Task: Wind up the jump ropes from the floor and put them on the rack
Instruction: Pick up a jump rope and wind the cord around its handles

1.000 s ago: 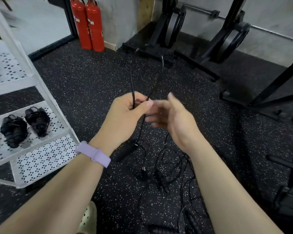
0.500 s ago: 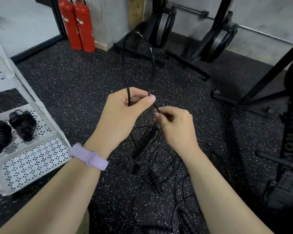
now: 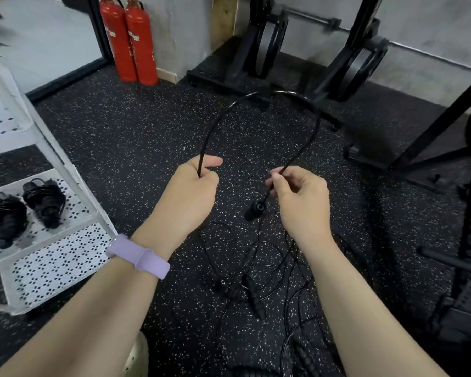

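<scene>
A black jump rope (image 3: 259,95) arches up between my two hands as one loop. My left hand (image 3: 188,197) grips one end of the loop in its fist. My right hand (image 3: 299,197) pinches the other end, and a black handle (image 3: 254,210) dangles just below its fingers. More black ropes and ribbed handles (image 3: 254,297) lie tangled on the speckled floor beneath my forearms. The white perforated rack (image 3: 65,257) stands at the left, with two wound rope bundles (image 3: 45,201) on its middle shelf.
Two red fire extinguishers (image 3: 131,39) stand against the far wall. Black weight-plate stands (image 3: 269,42) and a black frame (image 3: 433,137) line the back and right. A rowing machine's base (image 3: 468,268) sits at the right edge. A light shoe (image 3: 136,357) shows at the bottom.
My hands, close together before, have moved apart, widening the rope loop between them. The right hand went from open to pinching the rope, and the handle rose off the floor.
</scene>
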`<state>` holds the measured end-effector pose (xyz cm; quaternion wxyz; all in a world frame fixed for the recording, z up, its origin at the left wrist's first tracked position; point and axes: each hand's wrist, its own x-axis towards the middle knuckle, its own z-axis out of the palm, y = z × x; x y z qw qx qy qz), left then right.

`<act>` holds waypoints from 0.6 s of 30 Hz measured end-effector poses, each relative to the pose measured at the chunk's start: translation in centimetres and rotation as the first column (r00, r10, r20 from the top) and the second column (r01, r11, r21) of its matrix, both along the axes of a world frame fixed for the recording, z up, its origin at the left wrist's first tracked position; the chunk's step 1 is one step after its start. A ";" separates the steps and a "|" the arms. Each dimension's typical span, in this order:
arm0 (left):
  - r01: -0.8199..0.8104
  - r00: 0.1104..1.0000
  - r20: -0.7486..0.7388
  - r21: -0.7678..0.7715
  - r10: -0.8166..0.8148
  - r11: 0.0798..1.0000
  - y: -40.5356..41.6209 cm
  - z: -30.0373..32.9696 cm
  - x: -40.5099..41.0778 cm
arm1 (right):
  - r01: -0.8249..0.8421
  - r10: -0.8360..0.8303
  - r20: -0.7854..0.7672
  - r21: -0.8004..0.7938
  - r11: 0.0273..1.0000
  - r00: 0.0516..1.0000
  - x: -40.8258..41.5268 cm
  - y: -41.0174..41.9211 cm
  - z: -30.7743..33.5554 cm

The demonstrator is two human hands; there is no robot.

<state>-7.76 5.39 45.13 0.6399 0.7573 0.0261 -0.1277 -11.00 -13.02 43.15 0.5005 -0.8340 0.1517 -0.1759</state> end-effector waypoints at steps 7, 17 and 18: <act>-0.127 0.973 -0.233 -0.545 -0.004 0.829 -0.5 1.4 -0.1 | -0.299 0.291 -0.210 -0.010 0.954 0.934 0.0 1.3 -0.1; -0.243 0.968 -0.236 -0.813 0.081 0.529 1.0 2.3 1.0 | -0.593 0.636 -0.334 0.232 0.771 0.696 -0.8 3.2 -1.4; -0.199 0.979 -0.191 -0.784 0.076 0.589 0.9 2.4 0.8 | -0.569 0.617 -0.307 0.240 0.787 0.724 -0.6 3.2 -1.3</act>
